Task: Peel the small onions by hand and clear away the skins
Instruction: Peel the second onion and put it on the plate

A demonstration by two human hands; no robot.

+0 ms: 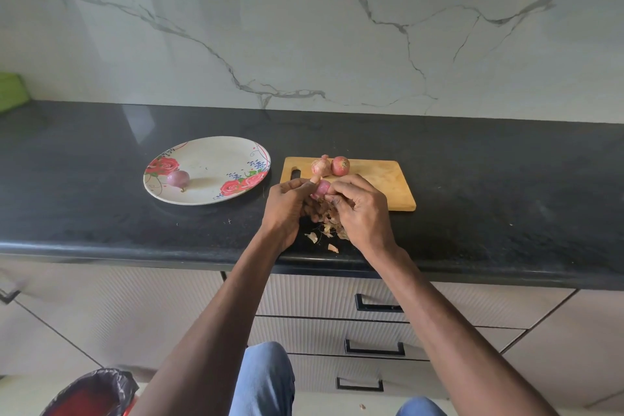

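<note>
Small onion (320,188) pinched between left hand (289,209) and right hand (359,209), both grips curled around it, long axis unclear

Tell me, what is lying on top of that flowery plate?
One small peeled onion lies on the plate, near its left rim beside a printed rose. The remainder of the plate's face shows only its flower pattern. Nothing covers the plate, though whatever lies beneath it is hidden.
</note>
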